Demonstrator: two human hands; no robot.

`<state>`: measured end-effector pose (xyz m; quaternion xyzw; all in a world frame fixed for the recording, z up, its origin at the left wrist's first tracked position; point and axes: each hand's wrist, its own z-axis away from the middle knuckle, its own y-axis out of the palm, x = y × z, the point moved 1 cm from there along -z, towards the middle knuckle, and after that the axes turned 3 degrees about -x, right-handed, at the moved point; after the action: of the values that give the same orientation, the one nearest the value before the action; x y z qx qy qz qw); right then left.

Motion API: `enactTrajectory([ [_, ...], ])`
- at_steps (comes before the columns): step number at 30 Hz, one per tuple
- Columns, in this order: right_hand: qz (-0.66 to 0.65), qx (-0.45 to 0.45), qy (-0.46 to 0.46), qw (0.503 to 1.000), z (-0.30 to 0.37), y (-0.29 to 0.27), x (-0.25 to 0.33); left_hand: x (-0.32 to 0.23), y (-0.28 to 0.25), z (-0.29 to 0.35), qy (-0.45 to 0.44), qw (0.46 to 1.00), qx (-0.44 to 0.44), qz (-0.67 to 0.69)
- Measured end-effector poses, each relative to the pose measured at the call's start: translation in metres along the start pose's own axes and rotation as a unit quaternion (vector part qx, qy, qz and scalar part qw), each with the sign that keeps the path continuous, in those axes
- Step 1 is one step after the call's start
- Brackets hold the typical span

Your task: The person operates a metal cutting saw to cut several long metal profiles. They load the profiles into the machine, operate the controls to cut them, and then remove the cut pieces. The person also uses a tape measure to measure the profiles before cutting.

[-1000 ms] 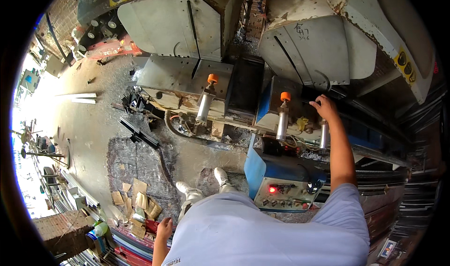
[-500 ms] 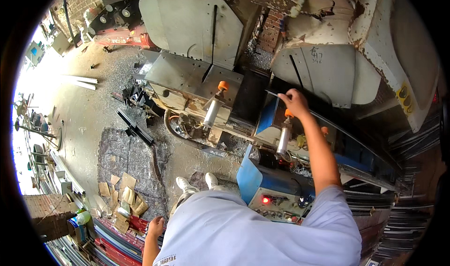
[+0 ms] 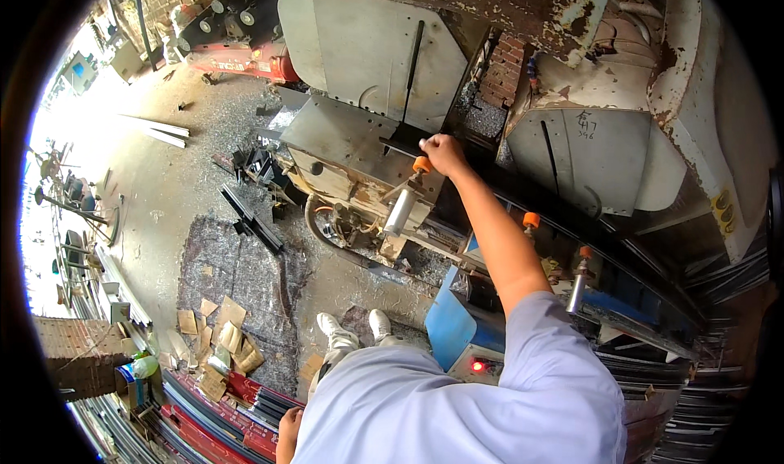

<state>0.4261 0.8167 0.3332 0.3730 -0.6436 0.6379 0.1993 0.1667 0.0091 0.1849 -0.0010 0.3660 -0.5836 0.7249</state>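
My right hand [image 3: 443,153] is closed on a long dark metal profile [image 3: 400,145] near its left end. That end reaches over the flat metal bed [image 3: 327,129] of the left cutting head, and the bar runs off to the right along the machine. Just below the hand is an orange clamp pad [image 3: 421,165] on a silver cylinder [image 3: 400,211]. My left hand [image 3: 290,425] hangs low beside my body, away from the machine. My shirt partly covers it, and its fingers cannot be made out clearly.
Grey guard plates [image 3: 367,51] stand behind the bed. A blue control box [image 3: 451,309] with a lit red lamp [image 3: 478,367] is in front of me. Metal offcuts [image 3: 249,219] and torn cardboard [image 3: 231,313] lie on the floor; stacked profiles [image 3: 204,431] are at lower left.
My right hand has moved left along the machine with the profile, from the right clamp to the left cutting head. The view has shifted slightly, and my left hand sits lower.
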Motion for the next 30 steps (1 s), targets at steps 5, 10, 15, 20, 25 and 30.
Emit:
enactTrajectory([
  [5, 0.147, -0.139, -0.247, 0.948, 0.034, -0.038, -0.014, 0.077, 0.018, -0.011, 0.039, 0.995, -0.024, -0.089],
  [10, 0.423, -0.075, -0.12, 0.895, 0.069, -0.071, -0.053, 0.06, 0.033, -0.034, 0.053, 0.996, -0.002, -0.067],
  [15, 0.443, -0.04, -0.119, 0.888, 0.054, -0.07, -0.068, -0.069, 0.023, -0.009, 0.075, 0.981, 0.038, -0.176],
  [20, 0.42, -0.076, -0.145, 0.892, 0.058, -0.065, -0.055, -0.117, 0.006, -0.003, 0.073, 0.969, 0.072, -0.224],
  [25, 0.469, -0.1, -0.156, 0.864, 0.063, -0.066, -0.068, -0.125, 0.0, -0.027, 0.089, 0.985, 0.04, -0.145],
  [30, 0.45, -0.053, -0.138, 0.881, 0.054, -0.077, -0.078, -0.12, 0.005, -0.029, 0.127, 0.972, 0.093, -0.176],
])
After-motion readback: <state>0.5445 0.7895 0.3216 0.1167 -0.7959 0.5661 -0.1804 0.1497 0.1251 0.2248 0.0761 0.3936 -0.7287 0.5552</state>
